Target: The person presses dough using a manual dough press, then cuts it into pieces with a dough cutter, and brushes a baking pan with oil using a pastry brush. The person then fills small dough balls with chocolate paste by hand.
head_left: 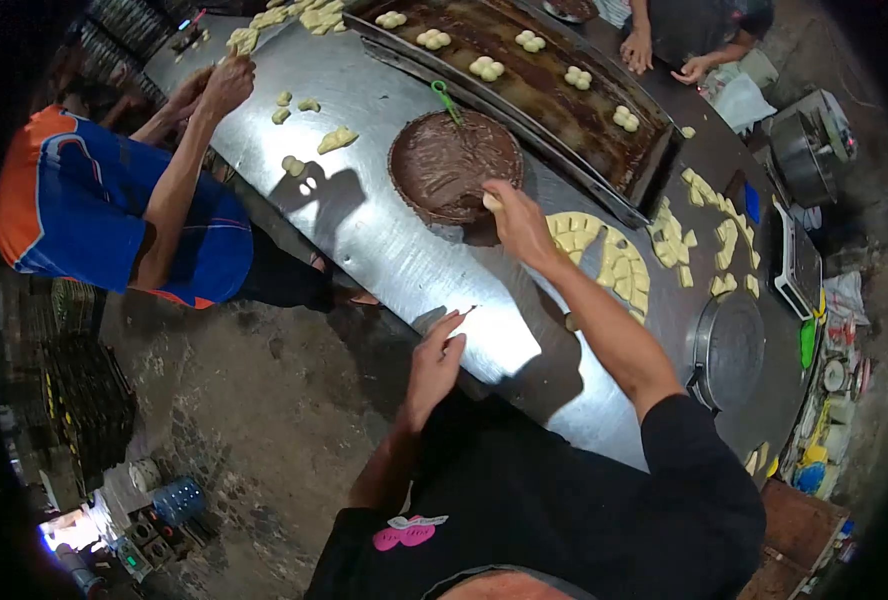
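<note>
- Landmark was the chocolate pan (pixel 452 165) on the steel table (pixel 384 250).
- Near side of the pan, toward the table edge: a wide lane of bare steel, with only the left hand (pixel 434 360) resting at the edge.
- Left of the pan: mostly free, with a few loose dough pieces (pixel 336 140) and passable gaps between them.
- Farther left: a co-worker's arm (pixel 189 140) reached over the table and blocked that end.
- Behind the pan: the raised rim of the baking tray (pixel 564 110) sat just beside it and walled off that side; a green utensil (pixel 447 100) stuck up at the pan's far rim.
- Right of the pan: the right hand (pixel 517 222) sat at the rim, and a cut dough sheet (pixel 604 262) covered the steel beyond it.
- Well right: a round lid (pixel 729 350) and a scale (pixel 794 265) crowded that end.
</note>
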A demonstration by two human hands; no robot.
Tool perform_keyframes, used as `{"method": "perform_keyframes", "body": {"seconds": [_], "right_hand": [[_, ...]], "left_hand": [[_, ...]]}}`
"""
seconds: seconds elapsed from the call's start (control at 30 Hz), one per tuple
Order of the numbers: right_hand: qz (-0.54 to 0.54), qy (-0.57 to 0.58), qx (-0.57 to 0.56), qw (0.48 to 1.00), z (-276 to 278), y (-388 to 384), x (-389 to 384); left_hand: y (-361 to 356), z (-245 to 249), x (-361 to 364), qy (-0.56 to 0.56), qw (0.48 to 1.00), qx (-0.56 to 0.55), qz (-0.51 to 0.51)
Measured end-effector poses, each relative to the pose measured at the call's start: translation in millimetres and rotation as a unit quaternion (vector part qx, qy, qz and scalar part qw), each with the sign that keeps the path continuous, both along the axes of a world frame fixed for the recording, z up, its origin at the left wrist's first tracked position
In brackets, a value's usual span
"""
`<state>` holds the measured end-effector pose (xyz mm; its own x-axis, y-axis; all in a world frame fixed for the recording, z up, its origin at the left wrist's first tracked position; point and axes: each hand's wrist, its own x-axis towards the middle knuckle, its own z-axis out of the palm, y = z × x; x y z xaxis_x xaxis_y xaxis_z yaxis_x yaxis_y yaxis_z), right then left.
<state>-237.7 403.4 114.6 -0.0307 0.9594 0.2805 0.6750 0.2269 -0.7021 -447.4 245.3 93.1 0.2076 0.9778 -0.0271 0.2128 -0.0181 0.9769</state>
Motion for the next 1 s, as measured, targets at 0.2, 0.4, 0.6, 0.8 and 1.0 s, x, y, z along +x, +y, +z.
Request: {"method": "perform_keyframes", "body": {"seconds": [0.2,0.4,0.6,0.8,1.0], "right_hand": [[0.167,-0.306,-0.032,0.937,-2,64,-5],[0.203,-0.132,-0.175,0.954,-6,76,8],[0.235,-0.171,-0.227,0.929,7,78,7],[0.223,-0.287,-0.236,0.901,2,70,-1],[0.140,0.328,-0.488,0.797,23,34,-7]], "left_hand": [[10,-21,-71,0.048,0.991,-0.102,0.069],[27,-26,-87,0.053,0.981,-0.157,0.099],[40,-29,-80,-0.005,0.984,-0.158,0.082],[48,-15,-63,-0.008,0.985,-0.167,0.040],[60,-8,-10,-0.194,0.955,-0.223,0.020]]}}
